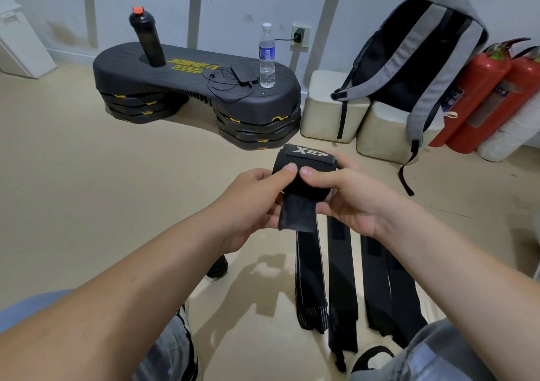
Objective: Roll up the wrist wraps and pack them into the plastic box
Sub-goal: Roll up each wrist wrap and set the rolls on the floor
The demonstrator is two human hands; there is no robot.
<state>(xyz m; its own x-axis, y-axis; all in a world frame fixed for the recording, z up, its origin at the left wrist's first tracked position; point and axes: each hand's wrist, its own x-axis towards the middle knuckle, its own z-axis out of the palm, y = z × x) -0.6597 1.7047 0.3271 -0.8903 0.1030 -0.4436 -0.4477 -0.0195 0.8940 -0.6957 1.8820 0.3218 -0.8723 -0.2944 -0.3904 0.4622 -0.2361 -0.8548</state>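
A black wrist wrap (301,176), rolled into a thick bundle with a white logo tab on top, is held in mid-air between both hands. My left hand (257,202) grips its left side, thumb on top. My right hand (344,193) grips the right side, thumb pressed on the roll. A short loose end (296,215) hangs down from the roll. Below, several unrolled black wraps (342,281) lie flat side by side on the floor. At my left forearm a dark rolled object (217,268) peeks out on the floor. No plastic box is in view.
A black aerobic step platform (193,88) stands ahead, carrying a black shaker bottle (147,38), a water bottle (266,56) and a power bank (244,73). A grey backpack (423,59) leans on beige cubes (330,108). Red fire extinguishers (485,94) stand at the right. My knees frame the bottom.
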